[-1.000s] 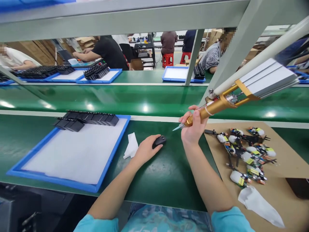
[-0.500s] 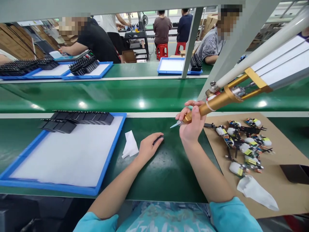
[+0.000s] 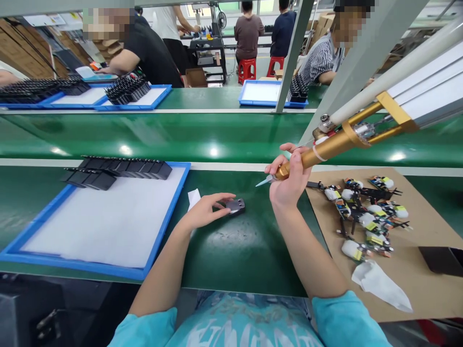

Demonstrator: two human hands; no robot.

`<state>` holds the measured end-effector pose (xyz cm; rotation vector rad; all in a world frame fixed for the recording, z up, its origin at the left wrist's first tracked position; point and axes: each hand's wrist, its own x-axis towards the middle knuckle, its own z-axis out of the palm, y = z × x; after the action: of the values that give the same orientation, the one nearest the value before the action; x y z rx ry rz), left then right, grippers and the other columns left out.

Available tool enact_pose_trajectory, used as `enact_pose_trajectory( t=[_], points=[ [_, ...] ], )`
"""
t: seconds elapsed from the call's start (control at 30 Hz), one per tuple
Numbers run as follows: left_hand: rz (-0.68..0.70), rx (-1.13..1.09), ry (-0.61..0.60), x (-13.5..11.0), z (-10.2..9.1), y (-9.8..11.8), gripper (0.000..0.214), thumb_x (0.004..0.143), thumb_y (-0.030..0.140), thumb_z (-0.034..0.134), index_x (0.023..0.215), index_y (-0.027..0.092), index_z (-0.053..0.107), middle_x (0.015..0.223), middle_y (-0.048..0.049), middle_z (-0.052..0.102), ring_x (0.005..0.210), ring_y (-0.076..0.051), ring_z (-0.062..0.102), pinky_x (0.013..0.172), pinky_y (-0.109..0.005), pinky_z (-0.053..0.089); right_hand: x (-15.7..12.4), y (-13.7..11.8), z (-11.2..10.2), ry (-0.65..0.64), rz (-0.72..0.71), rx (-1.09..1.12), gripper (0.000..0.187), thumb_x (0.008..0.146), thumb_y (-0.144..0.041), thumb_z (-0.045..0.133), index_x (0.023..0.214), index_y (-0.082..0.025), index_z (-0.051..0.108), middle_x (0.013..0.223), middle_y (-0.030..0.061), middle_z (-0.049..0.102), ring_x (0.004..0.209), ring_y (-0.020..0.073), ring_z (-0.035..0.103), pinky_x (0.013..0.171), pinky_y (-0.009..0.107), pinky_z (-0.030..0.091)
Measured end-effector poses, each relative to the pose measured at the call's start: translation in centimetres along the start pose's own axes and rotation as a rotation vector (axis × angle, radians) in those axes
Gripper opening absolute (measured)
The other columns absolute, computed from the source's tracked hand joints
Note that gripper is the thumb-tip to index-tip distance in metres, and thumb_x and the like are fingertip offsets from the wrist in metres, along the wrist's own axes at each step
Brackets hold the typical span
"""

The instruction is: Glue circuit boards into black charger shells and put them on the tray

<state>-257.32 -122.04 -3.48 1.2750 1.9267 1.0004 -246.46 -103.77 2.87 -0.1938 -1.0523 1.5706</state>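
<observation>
My left hand (image 3: 203, 211) has its thumb and fingers at the left end of a small black plastic housing (image 3: 237, 206), which is at the green worktop (image 3: 246, 260). Two small holes show on the housing's top at its right end. In my right hand (image 3: 287, 185) is a gold glue dispenser (image 3: 325, 148) with a pale blue tapered nozzle (image 3: 265, 180). The fingers wrap round its front end, and the nozzle points left, a little above and right of the housing. A white cloth (image 3: 194, 197) lies partly hidden behind my left hand.
At left, a blue-rimmed tray (image 3: 146, 270) holds rows of black housings (image 3: 123, 168). At right, brown cardboard (image 3: 318, 212) bears several circuit boards (image 3: 369, 221), a white cloth (image 3: 381, 285) and a dark box (image 3: 441, 260). A green conveyor (image 3: 213, 130) runs beyond; people sit across it.
My left hand has moved back to the left, uncovering more of the black housing, and now hides more of the white cloth. The right hand keeps its hold on the dispenser.
</observation>
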Motion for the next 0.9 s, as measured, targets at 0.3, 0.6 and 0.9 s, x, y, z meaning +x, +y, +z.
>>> enact_pose_trajectory(
  t=[0.3, 0.6, 0.9],
  points=[
    [0.065, 0.049, -0.009, 0.2, 0.7, 0.4, 0.047, 0.077, 0.039, 0.065, 0.122, 0.027, 0.057, 0.125, -0.0059, 0.058, 0.109, -0.023, 0.057, 0.088, -0.036, 0.052, -0.2, -0.1, 0.0, -0.015, 0.005, 0.02, 0.018, 0.084, -0.038, 0.051, 0.091, -0.025, 0.042, 0.091, -0.0036, 0.051, 0.043, 0.0016, 0.045, 0.043, 0.024, 0.048],
    [0.014, 0.02, 0.202, 1.2, 1.6, -0.9, 0.033, 0.087, 0.038, 0.051, 0.115, 0.024, 0.061, 0.115, -0.0054, 0.064, 0.095, -0.019, 0.062, 0.078, -0.032, 0.053, -0.2, -0.1, 0.1, -0.022, 0.004, 0.047, 0.018, 0.084, -0.038, 0.053, 0.091, -0.025, 0.043, 0.091, -0.0038, 0.052, 0.043, 0.0019, 0.046, 0.043, 0.025, 0.049],
    [0.135, 0.345, 0.105, 1.0, 2.7, -0.7, 0.058, 0.076, 0.048, 0.065, 0.129, 0.027, 0.051, 0.134, -0.005, 0.053, 0.116, -0.024, 0.055, 0.098, -0.037, 0.046, -0.4, -0.1, 0.1, -0.031, 0.002, 0.059, 0.018, 0.084, -0.038, 0.053, 0.091, -0.025, 0.042, 0.091, -0.0042, 0.052, 0.043, 0.0017, 0.046, 0.043, 0.023, 0.049]
  ],
)
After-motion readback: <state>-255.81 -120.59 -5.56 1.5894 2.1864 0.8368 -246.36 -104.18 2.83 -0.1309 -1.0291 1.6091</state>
